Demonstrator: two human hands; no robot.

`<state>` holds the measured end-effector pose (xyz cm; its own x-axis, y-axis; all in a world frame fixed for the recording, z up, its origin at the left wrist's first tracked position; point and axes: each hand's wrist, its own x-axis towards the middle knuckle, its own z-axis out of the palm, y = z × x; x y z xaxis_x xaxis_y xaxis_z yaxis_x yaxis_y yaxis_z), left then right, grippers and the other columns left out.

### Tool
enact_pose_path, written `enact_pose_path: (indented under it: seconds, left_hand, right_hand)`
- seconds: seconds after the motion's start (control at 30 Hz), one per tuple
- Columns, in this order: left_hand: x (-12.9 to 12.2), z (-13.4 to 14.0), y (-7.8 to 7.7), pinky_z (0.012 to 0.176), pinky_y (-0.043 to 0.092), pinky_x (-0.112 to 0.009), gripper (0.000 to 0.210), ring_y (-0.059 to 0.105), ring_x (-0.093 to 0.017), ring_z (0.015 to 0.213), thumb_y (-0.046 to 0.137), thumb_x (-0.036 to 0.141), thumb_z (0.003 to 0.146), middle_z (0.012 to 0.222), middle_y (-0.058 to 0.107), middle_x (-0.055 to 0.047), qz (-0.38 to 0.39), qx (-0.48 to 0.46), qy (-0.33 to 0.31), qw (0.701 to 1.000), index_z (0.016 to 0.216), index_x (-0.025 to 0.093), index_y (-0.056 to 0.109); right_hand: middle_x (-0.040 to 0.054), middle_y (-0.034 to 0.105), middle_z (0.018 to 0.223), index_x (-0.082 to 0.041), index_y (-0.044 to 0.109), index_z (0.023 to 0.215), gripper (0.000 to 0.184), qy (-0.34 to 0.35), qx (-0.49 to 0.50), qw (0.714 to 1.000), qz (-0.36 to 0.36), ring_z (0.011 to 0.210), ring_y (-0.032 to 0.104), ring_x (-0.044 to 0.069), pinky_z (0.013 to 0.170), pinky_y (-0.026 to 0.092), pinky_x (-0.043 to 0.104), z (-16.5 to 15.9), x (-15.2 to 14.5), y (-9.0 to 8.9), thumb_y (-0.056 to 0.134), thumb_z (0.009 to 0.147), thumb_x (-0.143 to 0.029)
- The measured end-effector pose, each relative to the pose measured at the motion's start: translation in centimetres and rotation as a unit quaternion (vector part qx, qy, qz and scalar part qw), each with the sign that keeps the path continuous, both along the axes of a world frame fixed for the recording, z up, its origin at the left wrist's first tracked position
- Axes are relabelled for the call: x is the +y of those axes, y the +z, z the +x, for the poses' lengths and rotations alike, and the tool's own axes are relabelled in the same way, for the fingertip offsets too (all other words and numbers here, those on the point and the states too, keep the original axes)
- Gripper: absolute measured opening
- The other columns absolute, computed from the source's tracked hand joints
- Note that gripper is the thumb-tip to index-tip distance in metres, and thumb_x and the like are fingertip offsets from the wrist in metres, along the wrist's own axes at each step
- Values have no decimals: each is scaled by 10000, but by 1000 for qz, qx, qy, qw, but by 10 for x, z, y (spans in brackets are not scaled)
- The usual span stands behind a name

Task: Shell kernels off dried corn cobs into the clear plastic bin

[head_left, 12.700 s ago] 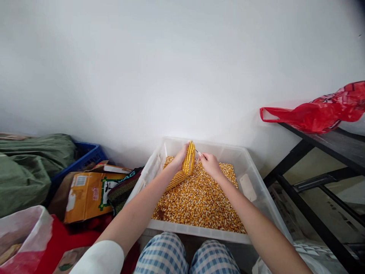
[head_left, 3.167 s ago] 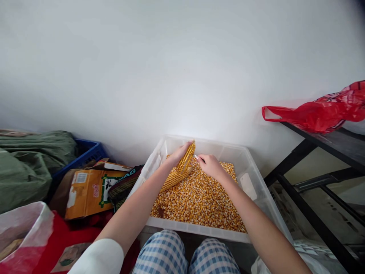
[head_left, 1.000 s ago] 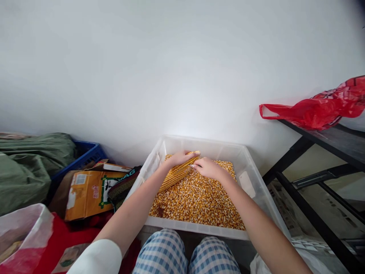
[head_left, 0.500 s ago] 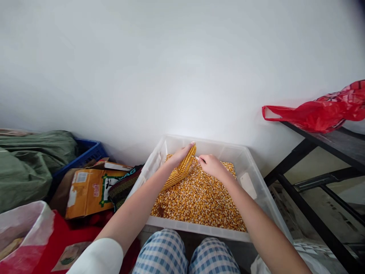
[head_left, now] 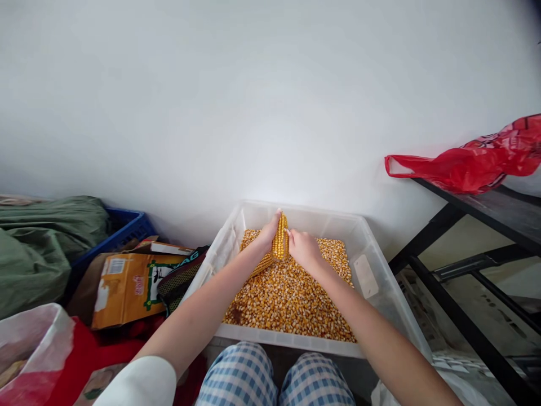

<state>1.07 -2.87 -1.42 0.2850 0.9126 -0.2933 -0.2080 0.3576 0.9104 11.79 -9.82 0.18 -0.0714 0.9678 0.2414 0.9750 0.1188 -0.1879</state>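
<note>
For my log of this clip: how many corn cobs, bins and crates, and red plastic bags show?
Corn cobs: 1, the corn cob held by left hand and right hand
Bins and crates: 2, clear bin, blue crate
Red plastic bags: 1, red bag
Total: 4

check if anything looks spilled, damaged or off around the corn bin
Nothing spilled: the loose kernels all sit inside the white bin. One oddity: a dark brown patch among them at the near left corner, cause unclear.
</note>
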Motion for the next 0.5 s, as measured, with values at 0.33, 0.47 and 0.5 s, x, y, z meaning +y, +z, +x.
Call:
enact_pose_path:
  seconds: [0.33, 0.47, 0.5]
  left_hand:
    - [-7, 1, 7, 553, 525, -314, 604, 616, -188, 534, 439, 708, 722, 621, 633, -65, -16, -61, -27, 998, 866, 136, 568]
    - [-2, -10, 6, 507, 506, -308, 608, 612, -194, 528, 466, 720, 693, 618, 624, -53, 45, 8, -39, 998, 876, 148, 562]
    - [-2, -11, 5, 507, 502, -302, 596, 616, -195, 541, 477, 711, 694, 636, 631, -58, 68, 22, -42, 997, 866, 148, 568]
  right_hand:
    - [85, 641, 740, -158, 591, 808, 384, -22, 92, 995, 29, 628, 544, 141, 560, 241, 248, 19, 13, -3, 274, 937, -331]
    - [55, 614, 676, -165, 576, 770, 407, 21, 114, 993, 35, 589, 505, 123, 549, 231, 235, 24, 12, -1, 271, 937, -377]
    - [49, 610, 670, -167, 572, 767, 403, 39, 115, 992, 28, 583, 499, 119, 547, 230, 231, 25, 12, -1, 272, 936, -375]
